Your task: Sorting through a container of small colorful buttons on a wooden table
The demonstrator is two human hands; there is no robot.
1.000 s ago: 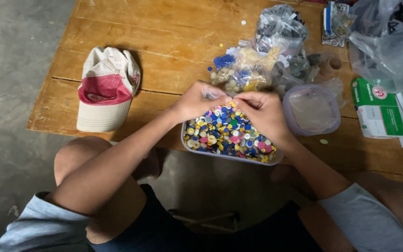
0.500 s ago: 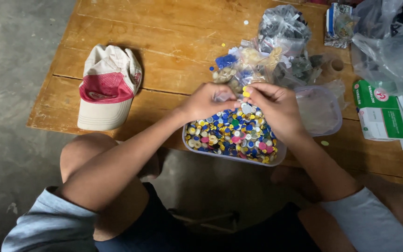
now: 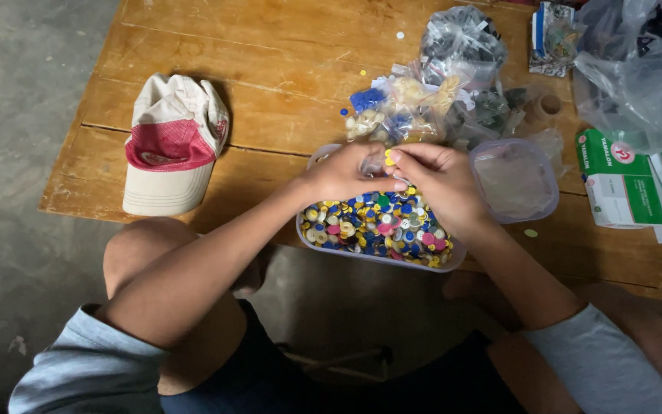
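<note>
Both your hands, left and right, pinch something small and yellow at centre frame; the tub overhangs the surface edge and could tip.

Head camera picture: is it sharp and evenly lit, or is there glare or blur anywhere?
Head view: soft, even daylight, with only faint shadows beside the cap; mostly sharp, so the coloured buttons in the clear container read clearly; pale sheen on the plastic bags at top right; the left hand and right hand are slightly soft; the wooden table edges lean a little from the wide lens.
</note>
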